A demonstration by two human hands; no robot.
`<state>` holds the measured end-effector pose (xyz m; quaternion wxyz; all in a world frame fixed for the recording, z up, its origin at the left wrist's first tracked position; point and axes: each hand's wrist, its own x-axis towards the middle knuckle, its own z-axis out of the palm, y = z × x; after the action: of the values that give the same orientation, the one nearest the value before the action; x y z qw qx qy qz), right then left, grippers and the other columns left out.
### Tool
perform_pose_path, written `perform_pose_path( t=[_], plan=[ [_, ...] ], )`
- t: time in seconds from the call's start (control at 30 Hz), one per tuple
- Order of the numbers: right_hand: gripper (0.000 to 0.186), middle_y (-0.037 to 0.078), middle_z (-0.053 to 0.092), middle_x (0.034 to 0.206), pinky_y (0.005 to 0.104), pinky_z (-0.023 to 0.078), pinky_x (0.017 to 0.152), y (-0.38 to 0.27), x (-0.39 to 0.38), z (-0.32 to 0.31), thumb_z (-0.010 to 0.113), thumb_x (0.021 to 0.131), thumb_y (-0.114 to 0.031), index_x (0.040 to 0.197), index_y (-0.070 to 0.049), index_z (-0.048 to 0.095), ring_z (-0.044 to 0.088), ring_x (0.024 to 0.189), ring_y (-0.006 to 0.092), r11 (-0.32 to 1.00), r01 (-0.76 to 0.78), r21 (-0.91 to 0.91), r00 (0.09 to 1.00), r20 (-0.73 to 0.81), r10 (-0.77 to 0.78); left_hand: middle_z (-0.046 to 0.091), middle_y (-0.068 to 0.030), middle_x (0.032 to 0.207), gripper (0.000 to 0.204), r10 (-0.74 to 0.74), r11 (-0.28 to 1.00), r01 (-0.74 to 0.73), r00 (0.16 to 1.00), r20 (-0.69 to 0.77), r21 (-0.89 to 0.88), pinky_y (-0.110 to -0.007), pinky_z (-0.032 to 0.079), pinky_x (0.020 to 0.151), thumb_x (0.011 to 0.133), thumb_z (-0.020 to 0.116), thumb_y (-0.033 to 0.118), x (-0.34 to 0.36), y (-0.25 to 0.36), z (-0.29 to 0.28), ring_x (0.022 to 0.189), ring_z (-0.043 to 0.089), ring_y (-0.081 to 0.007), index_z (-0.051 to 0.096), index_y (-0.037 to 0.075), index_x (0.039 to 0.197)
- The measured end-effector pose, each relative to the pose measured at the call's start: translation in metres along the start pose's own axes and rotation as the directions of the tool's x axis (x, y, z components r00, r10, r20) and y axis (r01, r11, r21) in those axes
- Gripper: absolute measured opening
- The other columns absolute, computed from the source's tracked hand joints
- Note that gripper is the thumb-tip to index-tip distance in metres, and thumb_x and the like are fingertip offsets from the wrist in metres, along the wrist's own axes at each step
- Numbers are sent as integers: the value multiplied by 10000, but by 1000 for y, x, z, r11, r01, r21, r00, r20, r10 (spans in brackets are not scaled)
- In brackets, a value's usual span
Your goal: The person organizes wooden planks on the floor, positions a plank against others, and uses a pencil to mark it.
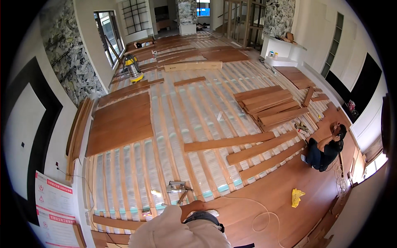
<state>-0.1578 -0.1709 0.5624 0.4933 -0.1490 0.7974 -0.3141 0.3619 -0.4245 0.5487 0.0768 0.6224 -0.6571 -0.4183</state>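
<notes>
My beige-clothed upper body (173, 231) fills the bottom middle, above a dark waistband (202, 218). Neither of my hands can be made out. Just beyond me a metal power tool (175, 186) rests on the joists, beside small pale items (156, 192). Wooden joists (142, 173) run over silvery sheeting (130, 177). Finished brown flooring (244, 211) lies at my right, with a looping cable (268, 213) and a crumpled yellow bag (297, 197) on it.
A co-worker (324, 151) in dark clothes crouches at right, hands raised near the head. Plank stacks (269, 103), loose boards (227, 141) and a laid panel (118, 122) cover parts of the floor. A yellow-and-steel vacuum (133, 68) stands farther back. Long boards (78, 134) lean along the left wall.
</notes>
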Motion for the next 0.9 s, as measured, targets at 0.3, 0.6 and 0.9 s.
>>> perform_pose_path(
  t=[0.3, 0.6, 0.9],
  plan=[
    [168, 74, 581, 633, 302, 424, 453, 2, -45, 13, 566, 906, -149, 776, -42, 561, 544, 522, 174, 982, -148, 121, 987, -41, 154, 682, -124, 743, 125, 80, 764, -329, 902, 425, 555, -428, 520, 599, 733, 666, 176, -8, -97, 31, 727, 669, -293, 709, 59, 729],
    [90, 110, 642, 670, 303, 504, 426, 62, -116, 29, 568, 884, -86, 885, -4, 606, 621, 500, 195, 851, -182, 492, 924, -210, 319, 686, -113, 766, 307, -214, 908, 308, 924, 319, -285, -296, 498, 547, 801, 623, 108, 45, -13, 1, 616, 633, -165, 677, -14, 1078],
    [155, 97, 653, 753, 284, 503, 527, 79, -161, 66, 538, 919, -111, 976, 19, 598, 624, 597, 163, 745, -180, 642, 870, -250, 425, 698, -127, 931, 278, -192, 915, 332, 856, 479, -228, -292, 545, 646, 910, 550, 92, 90, 73, -6, 745, 666, -180, 616, -21, 1155]
  ],
)
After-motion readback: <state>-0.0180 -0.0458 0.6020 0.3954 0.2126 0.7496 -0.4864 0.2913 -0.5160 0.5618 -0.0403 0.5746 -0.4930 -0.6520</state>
